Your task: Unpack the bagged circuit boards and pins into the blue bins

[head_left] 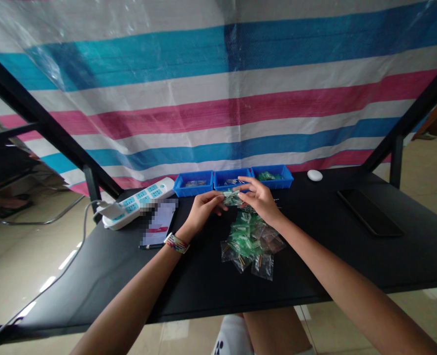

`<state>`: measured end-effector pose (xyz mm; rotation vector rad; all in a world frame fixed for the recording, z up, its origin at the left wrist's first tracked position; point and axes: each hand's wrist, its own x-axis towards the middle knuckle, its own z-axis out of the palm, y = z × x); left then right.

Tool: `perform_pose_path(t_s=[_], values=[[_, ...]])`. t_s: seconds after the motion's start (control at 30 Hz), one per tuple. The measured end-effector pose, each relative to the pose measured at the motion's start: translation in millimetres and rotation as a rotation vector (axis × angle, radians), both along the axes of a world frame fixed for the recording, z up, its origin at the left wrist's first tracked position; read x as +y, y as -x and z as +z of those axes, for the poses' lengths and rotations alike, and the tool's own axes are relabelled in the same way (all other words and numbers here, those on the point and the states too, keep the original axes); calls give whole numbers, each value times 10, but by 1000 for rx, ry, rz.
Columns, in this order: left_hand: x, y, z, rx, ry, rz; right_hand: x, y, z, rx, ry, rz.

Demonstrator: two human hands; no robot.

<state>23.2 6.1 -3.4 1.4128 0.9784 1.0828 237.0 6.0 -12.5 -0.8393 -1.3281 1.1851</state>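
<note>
Student: What are the largest features shown?

Teacher: A sheet [218, 98] striped in blue, pink and white hangs across the far side. Before it extends a black table [199, 281].

Student: And next in size?

Teacher: A white power strip [144, 199] lies aslant at the far left. To its right, a row of three blue trays stands along the far edge: left tray [194, 191], middle tray [218, 188] and right tray [279, 184]. Nearer, about the middle, lies a heap of small bags [246, 239], clear and green, overlapping. A dark phone [369, 212] lies at the right; a lit phone [159, 227], its screen partly pixelated, lies just near of the power strip.

Student: How are the left hand [203, 209] and right hand [258, 197] disposed?

Teacher: They face each other between the trays and the heap, a little apart. The left pinches the left edge of a greenish packet [232, 198] between thumb and fingers. The right thumb meets the packet's right edge, the fingers above it extended; whether they grip it cannot be told. A patterned wristband [176, 243] encircles the left wrist.

Student: Which details are smallest?

Teacher: A white oval object [315, 175] rests at the far right, beyond the dark phone. Thin metallic rods [233, 182] lie in the middle tray, and green pieces [270, 176] in the right one. The left tray's contents are too small to identify.
</note>
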Motion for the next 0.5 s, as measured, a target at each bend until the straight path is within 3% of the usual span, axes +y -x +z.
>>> perform_pose_path(t_s=[0.17, 0.3, 0.4, 0.5], values=[[-9, 0, 26, 45, -99, -22, -11, 50, -50, -50, 37, 66], [1, 1, 5, -43, -63, -30, -20, 40, -31, -73, -19, 21], [16, 14, -30, 31, -89, -50, 54, -50, -2, -67, -67, -126], [0, 15, -42, 263, -237, -131, 204, -251, 10, -59, -141, -365]])
